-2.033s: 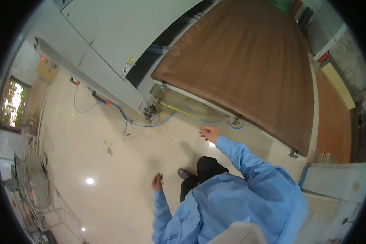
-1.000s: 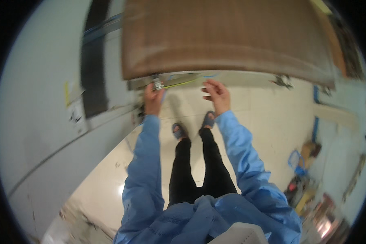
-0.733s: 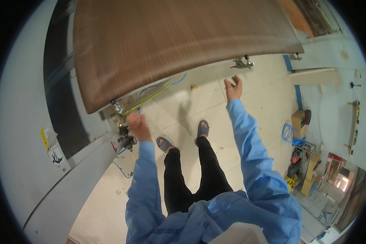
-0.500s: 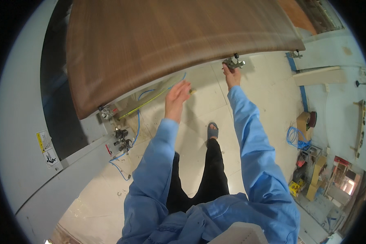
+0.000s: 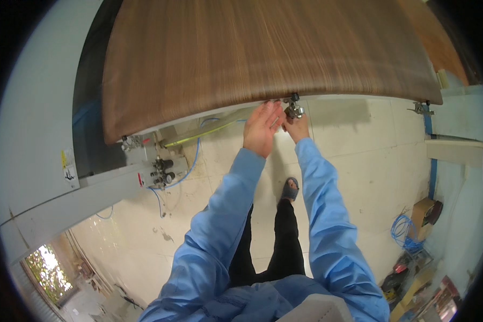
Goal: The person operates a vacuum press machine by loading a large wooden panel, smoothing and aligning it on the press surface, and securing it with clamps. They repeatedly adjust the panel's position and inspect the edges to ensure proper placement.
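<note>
A large sheet with dark brown wood-grain (image 5: 273, 48) spans the top of the view, its front edge running across in front of me. At the middle of that edge is a metal toggle clamp (image 5: 294, 109) with a black tip. My right hand (image 5: 298, 129) is closed on the clamp's lower part, its fingertips partly hidden. Just left of the clamp, my left hand (image 5: 261, 130) is open, fingers stretched out toward the sheet's edge. Similar clamps sit at the edge's left end (image 5: 131, 143) and right end (image 5: 421, 109).
A grey machine frame (image 5: 86, 193) stands on my left, carrying an air regulator with gauges (image 5: 162, 173) and blue hoses (image 5: 197, 155). On the right floor lie a coiled blue hose (image 5: 404, 232) and a cardboard box (image 5: 423, 217). Pale tiles (image 5: 354, 177) cover the floor.
The view has shifted, with the sheet's edge now lower and farther right. My left hand has moved right, close to the middle clamp. My right hand stays at that clamp, whose handle now points down.
</note>
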Motion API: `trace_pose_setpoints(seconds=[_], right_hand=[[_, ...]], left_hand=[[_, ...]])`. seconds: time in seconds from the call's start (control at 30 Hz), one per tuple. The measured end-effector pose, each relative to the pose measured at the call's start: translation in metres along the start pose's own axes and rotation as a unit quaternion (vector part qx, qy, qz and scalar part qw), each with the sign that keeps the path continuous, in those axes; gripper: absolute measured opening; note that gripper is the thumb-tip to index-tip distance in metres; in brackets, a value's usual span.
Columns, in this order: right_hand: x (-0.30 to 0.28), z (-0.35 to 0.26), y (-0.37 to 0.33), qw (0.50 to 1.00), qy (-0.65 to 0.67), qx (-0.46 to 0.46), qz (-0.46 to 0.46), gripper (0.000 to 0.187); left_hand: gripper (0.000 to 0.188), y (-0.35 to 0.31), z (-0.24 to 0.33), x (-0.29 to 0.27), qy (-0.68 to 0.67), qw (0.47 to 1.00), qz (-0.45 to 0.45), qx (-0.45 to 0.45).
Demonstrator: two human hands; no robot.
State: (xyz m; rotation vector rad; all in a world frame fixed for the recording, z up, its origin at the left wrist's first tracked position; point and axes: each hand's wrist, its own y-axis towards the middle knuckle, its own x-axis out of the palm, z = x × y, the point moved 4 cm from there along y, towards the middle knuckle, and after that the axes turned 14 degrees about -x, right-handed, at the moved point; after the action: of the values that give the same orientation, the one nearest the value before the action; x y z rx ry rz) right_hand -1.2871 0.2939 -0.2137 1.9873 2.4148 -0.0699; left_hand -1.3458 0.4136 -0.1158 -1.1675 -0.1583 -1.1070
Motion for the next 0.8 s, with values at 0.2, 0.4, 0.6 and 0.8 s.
trace_pose_setpoints(seconds=[0.2,0.4,0.6,0.8], right_hand=[[0.003,0.017,-0.003,0.987,-0.142,-0.05,0.062,0.039],[-0.008,0.069,0.0,0.982,-0.178,0.046,-0.052,0.033],[-0.07,0.018,-0.03,0.993,-0.112,0.032,0.012,0.02],[-0.061,-0.072,-0.009,0.929,0.351,0.009,0.116,0.021]], left_hand=[[0.032,-0.004,0.003,-0.002,-0.036,0.995,0.085,0.038],[0.026,0.001,0.003,-0.008,-0.063,0.993,0.091,0.028],[0.025,0.006,-0.005,-0.001,-0.064,0.995,0.062,0.046],[0.029,0.008,-0.019,0.019,-0.071,0.997,0.027,0.028]])
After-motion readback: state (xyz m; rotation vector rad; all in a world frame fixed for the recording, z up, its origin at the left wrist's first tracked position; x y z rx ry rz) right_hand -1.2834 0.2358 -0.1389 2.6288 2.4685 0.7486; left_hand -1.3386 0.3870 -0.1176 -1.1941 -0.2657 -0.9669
